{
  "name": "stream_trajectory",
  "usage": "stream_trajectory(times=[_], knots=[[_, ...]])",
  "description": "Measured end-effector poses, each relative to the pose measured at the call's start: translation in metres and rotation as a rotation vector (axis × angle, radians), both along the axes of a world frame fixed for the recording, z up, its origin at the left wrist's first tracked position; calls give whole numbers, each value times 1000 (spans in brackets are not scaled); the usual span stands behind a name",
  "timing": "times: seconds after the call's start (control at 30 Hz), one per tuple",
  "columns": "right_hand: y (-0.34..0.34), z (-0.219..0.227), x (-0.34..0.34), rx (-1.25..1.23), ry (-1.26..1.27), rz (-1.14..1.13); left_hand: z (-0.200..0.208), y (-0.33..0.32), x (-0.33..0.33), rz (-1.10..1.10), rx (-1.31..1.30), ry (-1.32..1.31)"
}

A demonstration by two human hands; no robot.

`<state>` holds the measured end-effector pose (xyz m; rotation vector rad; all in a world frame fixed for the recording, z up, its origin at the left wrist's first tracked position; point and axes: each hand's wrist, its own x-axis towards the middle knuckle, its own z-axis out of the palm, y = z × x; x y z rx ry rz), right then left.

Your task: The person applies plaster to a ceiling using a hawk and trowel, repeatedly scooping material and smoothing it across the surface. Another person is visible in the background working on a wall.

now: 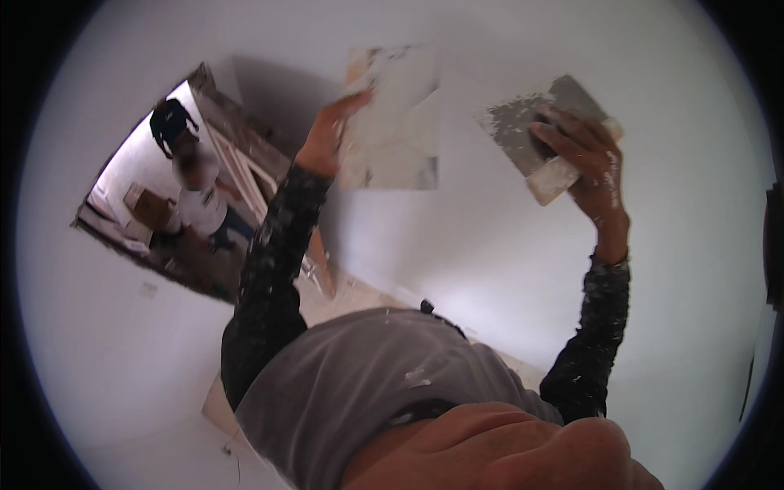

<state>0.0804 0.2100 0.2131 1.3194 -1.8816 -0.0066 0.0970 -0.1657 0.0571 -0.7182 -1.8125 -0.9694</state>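
Observation:
Up in front of me, my left hand [333,131] is closed on the edge of a flat rectangular plaster board [392,131] smeared with white plaster. To its right, my right hand [590,159] wraps round the dark handle of a plastering trowel [523,131]. The trowel's grey blade is tilted and carries patches of white plaster. Both tools are in front of the white wall [482,237]; whether the blade touches it, I cannot tell. White flecks cover my dark sleeves and the back of my right hand.
On the left is a doorway [106,175] with a rough edge. Two people stand beyond it, one in a white shirt [202,208] and one in dark clothing [170,122], near a brown box [153,210]. Wooden boards [245,175] lean by the opening. Below lies a pale floor [351,298].

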Motion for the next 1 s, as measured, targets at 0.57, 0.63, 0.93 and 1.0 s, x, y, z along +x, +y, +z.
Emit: stream_trajectory(times=[0.57, 0.63, 0.93, 1.0], knots=[[44, -13, 37, -122, -667, 304, 58, 31, -31, -876, 930, -900], [48, -35, 7, -590, -879, 552, 68, 37, -2, -949, 981, -868], [32, 106, -140, -1349, -1082, 1546, 2, 31, 67, -974, 1146, -856], [20, 148, -171, -1484, -1103, 1601, -14, 20, 65, -936, 1206, -897]])
